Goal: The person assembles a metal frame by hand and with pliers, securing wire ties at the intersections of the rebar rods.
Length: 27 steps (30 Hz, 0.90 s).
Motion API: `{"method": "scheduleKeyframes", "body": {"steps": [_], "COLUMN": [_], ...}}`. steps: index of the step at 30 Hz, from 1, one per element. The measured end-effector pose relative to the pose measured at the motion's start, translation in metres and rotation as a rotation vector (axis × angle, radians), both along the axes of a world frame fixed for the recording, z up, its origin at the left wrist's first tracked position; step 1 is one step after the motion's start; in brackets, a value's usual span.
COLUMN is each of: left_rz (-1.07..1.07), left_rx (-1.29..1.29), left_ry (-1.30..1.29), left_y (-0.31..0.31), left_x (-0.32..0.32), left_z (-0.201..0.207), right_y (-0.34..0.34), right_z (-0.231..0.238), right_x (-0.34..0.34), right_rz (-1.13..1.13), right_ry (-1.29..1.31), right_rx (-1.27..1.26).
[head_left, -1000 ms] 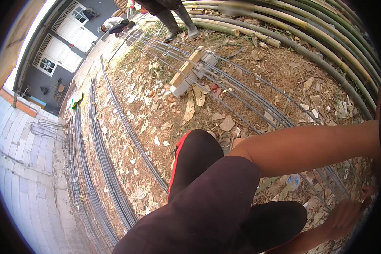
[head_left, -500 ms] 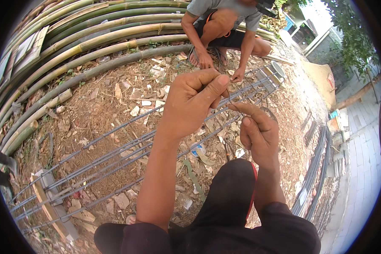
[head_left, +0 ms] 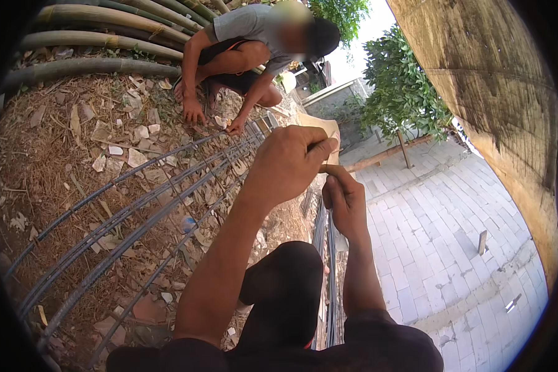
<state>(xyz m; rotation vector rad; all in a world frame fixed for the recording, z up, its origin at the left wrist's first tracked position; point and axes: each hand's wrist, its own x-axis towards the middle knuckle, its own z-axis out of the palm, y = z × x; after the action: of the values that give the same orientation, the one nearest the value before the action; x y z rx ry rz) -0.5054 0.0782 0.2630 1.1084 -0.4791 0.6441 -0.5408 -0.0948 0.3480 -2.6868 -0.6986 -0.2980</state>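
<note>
In front of me, above the steel bars, both my hands are raised close together. My left hand (head_left: 286, 162) is closed, thumb pressed on the curled fingers, pinching a thin piece of wire (head_left: 327, 162). Just below and to its right, my right hand (head_left: 345, 197) pinches the wire's lower part between thumb and fingers. Most of the wire is hidden by the fingers. Long ribbed steel bars (head_left: 74, 210), tied as a cage, run from the lower left toward a crouching co-worker (head_left: 240, 26), whose hands (head_left: 194, 110) are at the far end.
Bamboo poles (head_left: 99, 42) lie at the far left. Stone chips (head_left: 136, 157) and dry litter cover the ground. More dark bars (head_left: 332, 266) lie beyond my right knee. A grey block wall (head_left: 428, 229) stands on the right, with a stained panel (head_left: 477, 80) above it.
My view has swung to the right, so more of the block wall and the stained panel shows. Both hands stay close together on the wire. The co-worker's head has come into view.
</note>
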Motion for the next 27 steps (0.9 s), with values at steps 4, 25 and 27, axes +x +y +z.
{"method": "scheduleKeyframes", "body": {"steps": [4,25,27], "left_rz": [0.141,0.278,0.188], "left_rx": [0.002,0.676,0.937], "left_ry": [-0.004,0.744,0.981], "left_y": [-0.011,0.034,0.017], "left_x": [-0.020,0.045,0.051], "left_z": [0.024,-0.099,-0.106], "right_y": [-0.001,-0.147,-0.146], "right_z": [-0.027,-0.258,-0.323], "right_x": [0.001,0.105,0.091], "right_rz": [0.027,-0.283,-0.317], "right_ry": [-0.431,1.199,1.517], "right_rx": [0.151,0.896,1.053]}}
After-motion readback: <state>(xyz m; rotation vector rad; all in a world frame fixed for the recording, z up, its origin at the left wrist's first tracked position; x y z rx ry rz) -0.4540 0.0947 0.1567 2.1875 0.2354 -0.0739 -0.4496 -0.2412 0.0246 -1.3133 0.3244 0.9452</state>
